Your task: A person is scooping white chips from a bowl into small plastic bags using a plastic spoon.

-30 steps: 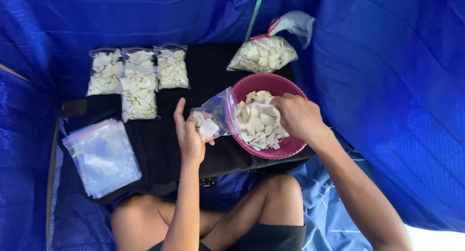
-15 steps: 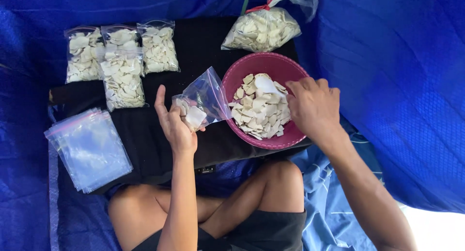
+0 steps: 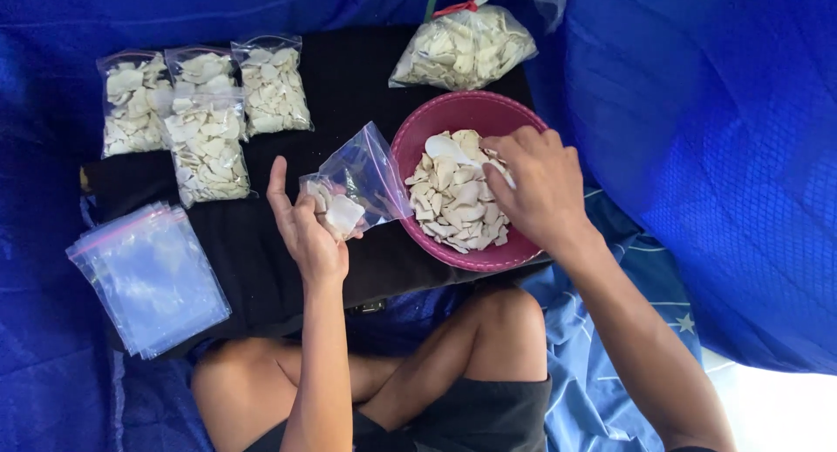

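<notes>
My left hand holds a small clear zip bag by its lower corner, mouth tilted toward the bowl; a few pale chips lie inside it. Just to its right is a maroon plastic bowl heaped with pale chips. My right hand reaches into the bowl from the right, its fingers closed over chips at the top of the pile. Bowl and bag are over a black board across my lap.
Several filled zip bags of chips lie at the board's back left. A stack of flat clear zip bags sits at front left. A large tied bag of chips lies behind the bowl. Blue tarp surrounds everything.
My right hand has moved from the bowl's right rim to the top of the chip pile and closed on chips. The left hand still holds the bag beside the bowl.
</notes>
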